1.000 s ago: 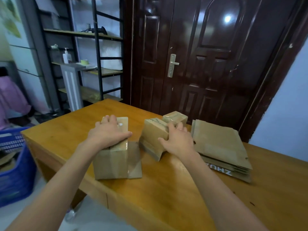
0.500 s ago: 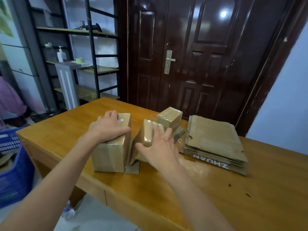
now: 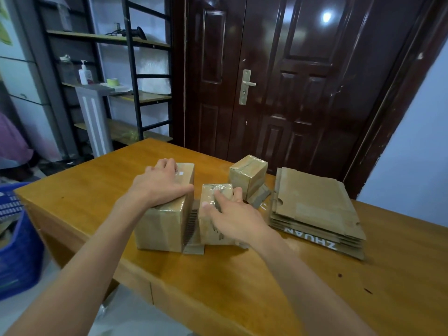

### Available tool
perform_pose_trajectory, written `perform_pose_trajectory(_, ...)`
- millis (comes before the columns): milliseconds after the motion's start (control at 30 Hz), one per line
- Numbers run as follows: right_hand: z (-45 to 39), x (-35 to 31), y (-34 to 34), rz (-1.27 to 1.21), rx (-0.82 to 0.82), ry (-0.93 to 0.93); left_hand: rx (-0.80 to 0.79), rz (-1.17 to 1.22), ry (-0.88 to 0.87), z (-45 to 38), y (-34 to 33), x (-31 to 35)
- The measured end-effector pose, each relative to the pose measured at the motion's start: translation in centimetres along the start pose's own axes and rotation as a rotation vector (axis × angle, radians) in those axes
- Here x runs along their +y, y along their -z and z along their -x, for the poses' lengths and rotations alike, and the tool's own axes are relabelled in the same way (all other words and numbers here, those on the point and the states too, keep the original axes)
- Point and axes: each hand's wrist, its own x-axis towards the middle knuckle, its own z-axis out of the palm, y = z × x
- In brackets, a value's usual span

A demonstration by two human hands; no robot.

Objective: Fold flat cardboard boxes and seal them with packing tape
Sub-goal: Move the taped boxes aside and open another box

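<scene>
Three taped cardboard boxes stand on the wooden table [image 3: 242, 287]. My left hand [image 3: 161, 184] lies on top of the left box [image 3: 162, 226], its fingers curled over the far top edge and the thumb on the near right edge. My right hand [image 3: 232, 217] rests on the middle box [image 3: 214, 214], fingers spread across its glossy taped top. The middle box stands close beside the left one, with a loose cardboard flap [image 3: 192, 246] between them. A third sealed box [image 3: 248, 175] stands behind, untouched. A stack of flat cardboard boxes [image 3: 315, 209] lies to the right.
A dark wooden door [image 3: 278, 81] stands behind the table. A black metal shelf [image 3: 131, 69] with a bottle and a tape roll is at the back left. A blue plastic basket [image 3: 19, 238] sits on the floor by the table's left end.
My right hand has brought the middle box leftward and upright, close against the left box. My left hand has stayed on top of the left box. The view has shifted slightly.
</scene>
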Motion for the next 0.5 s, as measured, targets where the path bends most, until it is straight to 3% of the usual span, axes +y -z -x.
perform_pose_trajectory(200,-2.0,2.3,6.2,-0.071,-0.260,-0.057,-0.002,-0.003,-0.007,-0.7,-0.4,-0.4)
perform_pose_trajectory(233,-2.9,2.6,7.2,-0.070,-0.196,-0.098,-0.002,-0.003,-0.013,-0.8,-0.4,-0.4)
perform_pose_trajectory(333,-7.8,3.9,9.4,0.106,0.276,-0.231,0.002,-0.003,-0.018,-0.8,-0.4,-0.3)
perform_pose_trajectory(367,-9.7,4.3,9.8,0.141,0.363,-0.268,0.001,-0.003,-0.017,-0.7,-0.4,-0.3)
perform_pose_trajectory(400,-11.5,4.6,9.9,0.152,0.367,-0.303,0.001,-0.005,-0.018,-0.7,-0.4,-0.2)
perform_pose_trajectory(500,-15.3,5.6,8.3,0.095,0.181,-0.402,0.004,-0.006,-0.016,-0.7,-0.4,-0.2)
